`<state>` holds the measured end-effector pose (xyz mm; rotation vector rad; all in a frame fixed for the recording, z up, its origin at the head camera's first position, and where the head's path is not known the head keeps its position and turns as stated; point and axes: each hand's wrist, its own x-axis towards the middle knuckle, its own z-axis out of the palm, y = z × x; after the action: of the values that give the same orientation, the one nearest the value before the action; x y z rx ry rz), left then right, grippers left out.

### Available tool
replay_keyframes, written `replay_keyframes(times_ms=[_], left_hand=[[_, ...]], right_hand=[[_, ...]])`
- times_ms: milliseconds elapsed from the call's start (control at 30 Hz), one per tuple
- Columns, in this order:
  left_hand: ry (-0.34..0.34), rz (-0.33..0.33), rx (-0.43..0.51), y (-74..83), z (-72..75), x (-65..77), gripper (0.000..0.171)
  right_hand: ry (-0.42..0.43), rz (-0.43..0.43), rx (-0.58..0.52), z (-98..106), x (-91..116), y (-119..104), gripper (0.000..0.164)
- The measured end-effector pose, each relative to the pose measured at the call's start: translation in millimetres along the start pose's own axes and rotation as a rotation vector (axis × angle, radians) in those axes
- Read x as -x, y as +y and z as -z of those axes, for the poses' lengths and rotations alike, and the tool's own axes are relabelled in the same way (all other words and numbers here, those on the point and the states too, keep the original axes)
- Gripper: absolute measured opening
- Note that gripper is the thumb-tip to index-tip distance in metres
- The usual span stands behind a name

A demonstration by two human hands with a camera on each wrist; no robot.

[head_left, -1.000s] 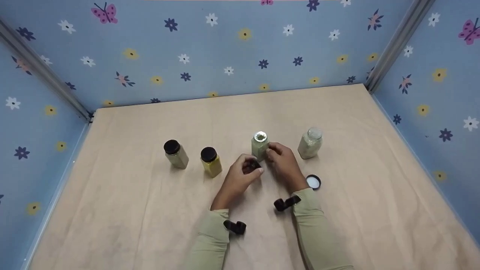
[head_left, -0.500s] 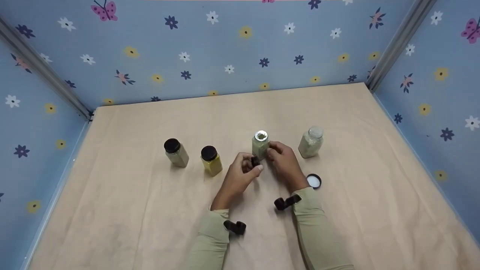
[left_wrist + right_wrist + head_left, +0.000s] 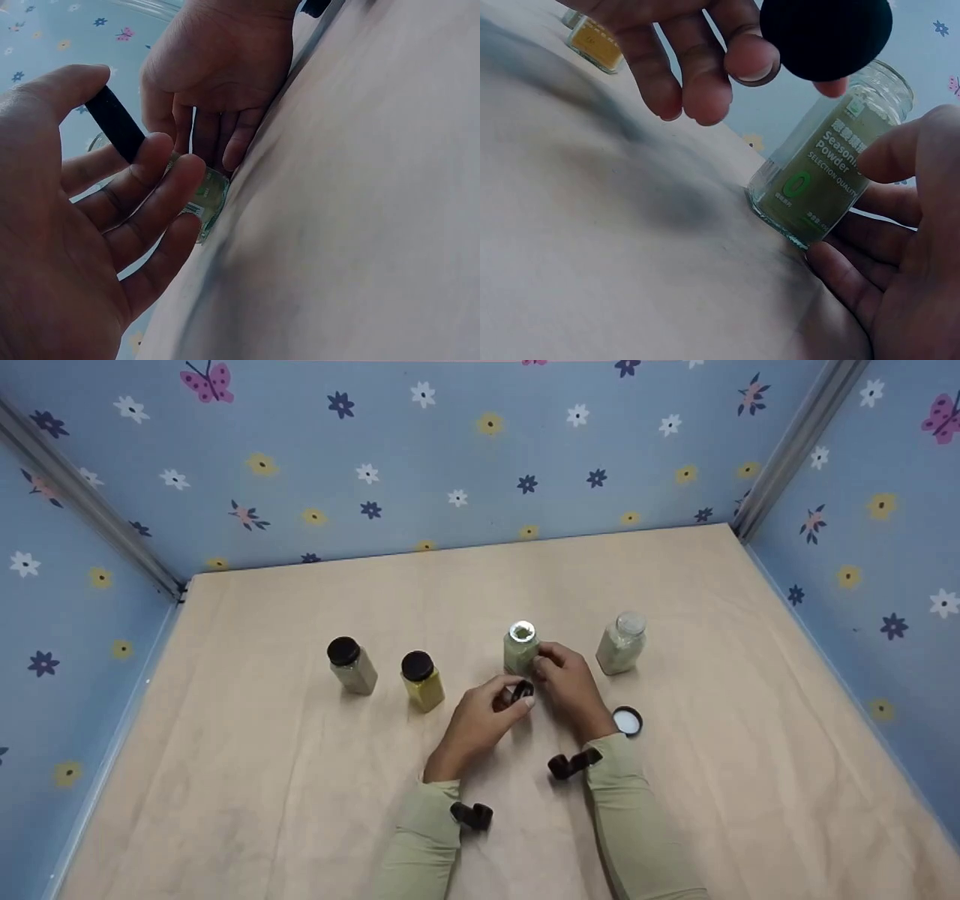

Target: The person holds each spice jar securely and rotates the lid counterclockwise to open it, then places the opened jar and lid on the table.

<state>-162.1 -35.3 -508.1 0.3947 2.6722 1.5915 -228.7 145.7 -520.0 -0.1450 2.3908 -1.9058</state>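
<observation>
My left hand (image 3: 480, 720) pinches a black screw lid (image 3: 115, 124) between thumb and fingertips, tilted on its edge, just in front of an uncapped glass seasoning jar (image 3: 520, 652). The jar stands upright, with pale green powder inside and a shiny silvery ring at its mouth. My right hand (image 3: 574, 686) holds this jar by its right side, thumb and fingers around the lower part. In the right wrist view the jar's label (image 3: 832, 154) reads "Seasoning Powder", and the lid's dark round face hides part of the jar's mouth.
Right of my right hand stands another uncapped jar (image 3: 621, 645) with whitish contents. A second black lid (image 3: 627, 721) lies white lining up by my right wrist. On the left are two black-capped jars, one yellow (image 3: 424, 686), one greyish green (image 3: 354, 669). Flowered panels (image 3: 450, 457) border the cloth-covered table.
My left hand has turned the black lid and shifted it slightly right and toward me, away from the jar. My right hand keeps its hold on the jar.
</observation>
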Motion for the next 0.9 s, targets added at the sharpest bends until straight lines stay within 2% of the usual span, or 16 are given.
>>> replay_keyframes(times_ms=[267, 367, 500, 700, 900], left_hand=[[-0.035, 0.044, -0.019, 0.0, -0.4, 0.1, 0.042], [-0.046, 0.038, -0.043, 0.5, -0.2, -0.8, 0.046], [-0.046, 0.029, -0.089, 0.9, -0.8, -2.6, 0.051], [-0.025, 0.071, -0.136, 2.8, -3.1, -3.3, 0.053], [-0.047, 0.01, -0.194, 3.1, -7.1, -4.4, 0.048]], right_hand=[[0.0, 0.009, 0.016, 0.1, -0.5, 0.4, 0.031], [0.004, 0.006, 0.006, -0.3, 0.0, -0.2, 0.031], [0.006, -0.005, -0.017, -1.1, 0.3, -0.3, 0.033], [-0.001, -0.019, -0.027, -1.3, -1.3, 1.3, 0.032], [0.005, -0.016, -0.043, -1.7, -1.7, 2.2, 0.03]])
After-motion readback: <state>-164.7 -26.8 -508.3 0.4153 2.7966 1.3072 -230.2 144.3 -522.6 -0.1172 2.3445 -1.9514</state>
